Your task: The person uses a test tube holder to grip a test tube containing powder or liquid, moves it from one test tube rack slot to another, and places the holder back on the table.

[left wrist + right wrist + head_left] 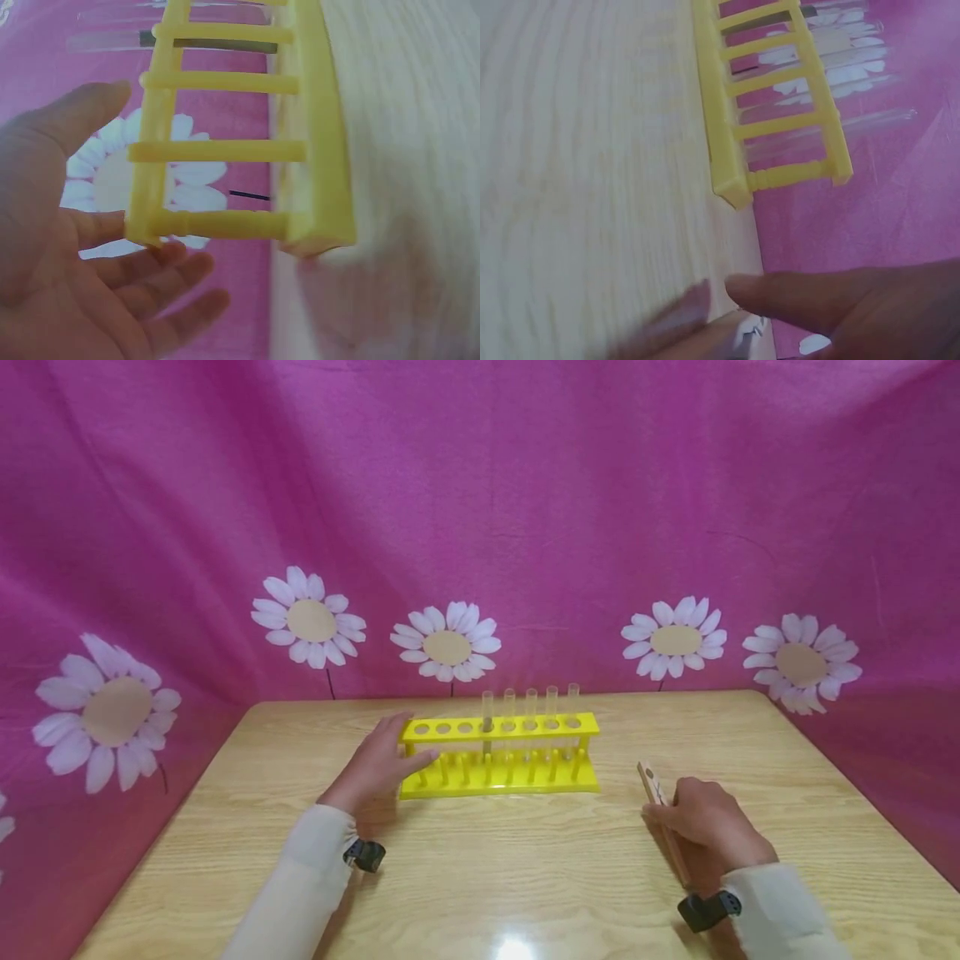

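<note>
A yellow test tube rack stands upright on the table. Several clear test tubes fill its right-hand holes; one tube near the middle has dark contents. At the rack's left end is my left hand, its index finger against the top bar in the left wrist view and its thumb spread away from it. The other fingers extend loosely past the end. To the right of the rack, my right hand grips a wooden test tube holder low over the table. Its curled fingers are mostly hidden in the right wrist view.
The wooden table reaches back to a pink cloth printed with white flowers. More of this cloth hangs along the left and right sides. Three holes at the rack's left end hold no tubes.
</note>
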### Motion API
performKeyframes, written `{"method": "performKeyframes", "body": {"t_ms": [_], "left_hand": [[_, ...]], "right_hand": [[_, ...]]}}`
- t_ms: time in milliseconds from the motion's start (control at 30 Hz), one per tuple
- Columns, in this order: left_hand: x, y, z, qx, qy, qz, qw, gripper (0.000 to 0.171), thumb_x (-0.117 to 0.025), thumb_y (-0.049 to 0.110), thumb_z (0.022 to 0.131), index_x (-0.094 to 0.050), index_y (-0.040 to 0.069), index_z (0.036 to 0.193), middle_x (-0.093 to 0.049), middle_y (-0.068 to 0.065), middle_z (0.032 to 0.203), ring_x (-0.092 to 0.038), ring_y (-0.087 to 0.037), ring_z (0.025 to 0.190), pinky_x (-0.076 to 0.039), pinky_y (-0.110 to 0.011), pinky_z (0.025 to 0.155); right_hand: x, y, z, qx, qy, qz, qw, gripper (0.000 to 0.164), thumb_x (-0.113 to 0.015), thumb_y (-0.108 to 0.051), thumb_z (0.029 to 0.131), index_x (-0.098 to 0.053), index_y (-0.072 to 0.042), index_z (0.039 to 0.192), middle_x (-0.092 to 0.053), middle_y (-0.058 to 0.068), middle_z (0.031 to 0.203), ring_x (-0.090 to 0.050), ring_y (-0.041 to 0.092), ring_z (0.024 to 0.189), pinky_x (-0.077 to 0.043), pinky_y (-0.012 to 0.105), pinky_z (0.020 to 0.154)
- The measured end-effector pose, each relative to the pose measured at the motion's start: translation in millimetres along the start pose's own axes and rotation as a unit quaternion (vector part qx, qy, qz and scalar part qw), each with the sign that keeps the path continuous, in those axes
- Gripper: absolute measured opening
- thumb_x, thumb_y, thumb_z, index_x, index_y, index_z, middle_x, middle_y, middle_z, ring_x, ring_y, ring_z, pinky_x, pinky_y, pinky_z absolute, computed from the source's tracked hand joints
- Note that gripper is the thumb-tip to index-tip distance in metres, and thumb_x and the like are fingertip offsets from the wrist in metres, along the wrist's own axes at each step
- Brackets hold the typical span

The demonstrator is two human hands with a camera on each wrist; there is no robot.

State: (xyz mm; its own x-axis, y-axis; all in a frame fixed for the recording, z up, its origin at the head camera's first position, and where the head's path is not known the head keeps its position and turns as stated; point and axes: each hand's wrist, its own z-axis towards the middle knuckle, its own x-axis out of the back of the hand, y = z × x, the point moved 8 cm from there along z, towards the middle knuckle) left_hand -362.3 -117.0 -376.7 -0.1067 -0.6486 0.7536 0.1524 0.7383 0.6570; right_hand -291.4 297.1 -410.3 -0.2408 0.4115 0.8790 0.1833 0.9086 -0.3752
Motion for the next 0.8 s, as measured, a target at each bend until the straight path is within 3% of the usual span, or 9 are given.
{"method": "performKeyframes", "body": {"t_ms": [233, 467, 633, 800], "left_hand": [[-7.2, -18.9, 3.7, -0.004, -0.006, -0.098, 0.9951, 0.08, -0.07, 0.043, 0.086, -0.028, 0.022, 0.15, -0.036, -0.008, 0.151, -0.041, -0.033, 0.131, -0.039, -0.051, 0.105], [-11.9, -23.9, 5.7, -0.029, 0.009, -0.166, 0.9856, 0.071, -0.068, 0.039, 0.089, -0.03, 0.024, 0.148, -0.04, -0.011, 0.147, -0.046, -0.032, 0.128, -0.04, -0.046, 0.105], [-16.0, -32.5, 8.3, -0.012, 0.01, -0.214, 0.9767, 0.073, -0.068, 0.041, 0.089, -0.028, 0.028, 0.148, -0.037, -0.009, 0.15, -0.043, -0.033, 0.131, -0.038, -0.048, 0.107], [-22.4, -41.9, 8.4, 0.012, -0.004, -0.273, 0.962, 0.073, -0.069, 0.041, 0.089, -0.026, 0.038, 0.148, -0.03, -0.009, 0.153, -0.037, -0.036, 0.135, -0.032, -0.052, 0.11]], "right_hand": [[-0.1, -5.7, -1.5, 0.016, 0.041, -0.009, 0.999, 0.033, -0.069, -0.031, 0.086, -0.056, -0.001, 0.078, -0.051, 0.007, 0.068, -0.049, 0.021, 0.061, -0.039, 0.03, 0.053], [1.7, -8.7, -3.4, 0.032, 0.072, 0.0, 0.997, 0.026, -0.07, -0.021, 0.085, -0.057, -0.002, 0.074, -0.049, 0.006, 0.065, -0.046, 0.021, 0.058, -0.037, 0.029, 0.05], [1.5, -9.2, -4.2, 0.025, 0.073, 0.008, 0.997, 0.022, -0.069, -0.017, 0.085, -0.058, 0.0, 0.076, -0.048, 0.006, 0.066, -0.045, 0.021, 0.06, -0.036, 0.03, 0.05], [5.4, -9.4, -4.4, 0.02, 0.091, -0.031, 0.995, 0.02, -0.068, -0.019, 0.084, -0.06, -0.002, 0.075, -0.051, 0.007, 0.067, -0.047, 0.023, 0.06, -0.037, 0.033, 0.05]]}}
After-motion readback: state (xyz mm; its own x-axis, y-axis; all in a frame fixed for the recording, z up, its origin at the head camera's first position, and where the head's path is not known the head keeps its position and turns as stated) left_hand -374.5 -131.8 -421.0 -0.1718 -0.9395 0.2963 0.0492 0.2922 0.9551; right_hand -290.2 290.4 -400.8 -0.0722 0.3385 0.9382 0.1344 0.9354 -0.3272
